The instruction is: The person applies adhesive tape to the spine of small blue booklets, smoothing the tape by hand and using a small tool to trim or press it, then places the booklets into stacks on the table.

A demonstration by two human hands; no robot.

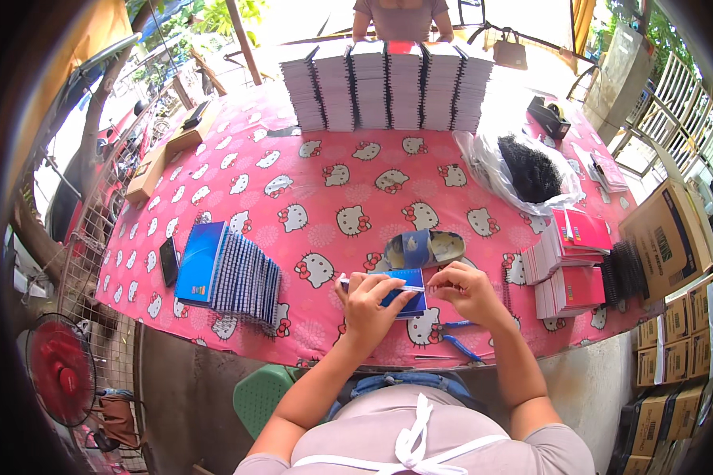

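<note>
A small blue-covered notebook [413, 306] lies in front of me at the near side of the table. My left hand [370, 307] grips it, fingers closed over its left part and the fingertips on the cover. At its right edge my right hand [469, 290] has thumb and fingertips drawn together; whatever they pinch is too small to make out. Just beyond the notebook rests a slipper [426, 248] with a blue strap. Blue-handled pliers [461, 348] lie near the table edge, below my right hand. To the left stands a row of blue spiral notebooks [238, 269].
Tall stacks of spiral notebooks [370, 87] stand at the far side, a person [400, 16] behind them. Red notebooks [570, 289], black coils [622, 273] and a cardboard box [665, 241] are at right. A plastic bag [483, 170] holds black coils. A phone [169, 261] lies left.
</note>
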